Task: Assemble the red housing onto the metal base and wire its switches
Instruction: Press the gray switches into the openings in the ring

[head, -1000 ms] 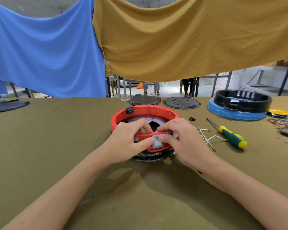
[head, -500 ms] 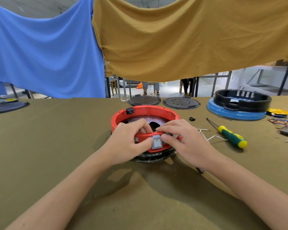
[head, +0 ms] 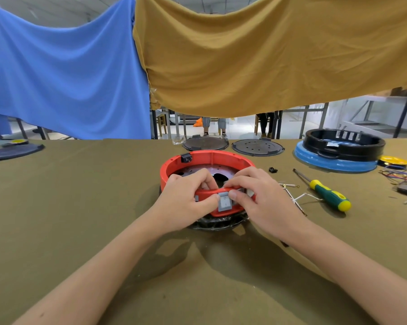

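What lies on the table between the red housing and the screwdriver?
In the head view, thin white wires with metal ends lie on the cloth between the red housing and the screwdriver. A small black part sits farther back.

Red housing (head: 207, 158): round open ring, upright, seated on the perforated metal base (head: 197, 171) visible through its middle. Beneath it, a dark foil-wrapped rim shows at the near edge. Grey rocker switch (head: 225, 202) sits in the near wall, face toward the camera. Small black socket (head: 186, 158) is mounted on the far-left rim. The assembly rests on the olive table (head: 80, 195).
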### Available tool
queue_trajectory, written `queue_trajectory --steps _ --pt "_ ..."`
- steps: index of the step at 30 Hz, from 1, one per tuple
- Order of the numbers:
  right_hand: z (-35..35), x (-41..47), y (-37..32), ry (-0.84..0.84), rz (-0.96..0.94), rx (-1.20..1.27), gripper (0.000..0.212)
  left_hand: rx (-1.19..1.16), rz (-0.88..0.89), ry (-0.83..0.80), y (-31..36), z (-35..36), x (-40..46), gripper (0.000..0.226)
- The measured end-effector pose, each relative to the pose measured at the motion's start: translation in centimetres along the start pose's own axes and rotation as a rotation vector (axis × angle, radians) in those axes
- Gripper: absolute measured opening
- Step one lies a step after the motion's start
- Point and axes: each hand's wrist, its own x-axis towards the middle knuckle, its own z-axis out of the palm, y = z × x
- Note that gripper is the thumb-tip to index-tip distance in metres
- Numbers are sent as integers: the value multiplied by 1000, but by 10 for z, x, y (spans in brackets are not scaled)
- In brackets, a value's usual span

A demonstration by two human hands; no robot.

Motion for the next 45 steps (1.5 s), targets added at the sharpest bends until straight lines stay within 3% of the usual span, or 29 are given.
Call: queue_trajectory --steps 13,23,38,45 --pt "-7 -1 5 -68 -60 30 29 13 10 -5 4 -3 -1 36" --pt "-7 1 3 -88 -22 30 29 25 -36 -8 5 -1 1 23" --pt "-8 0 2 -92 -20 45 29 -15 -14 5 5 0 -1 37" --pt "-7 2 -1 -79 3 53 25 8 -48 1 5 1 1 16"
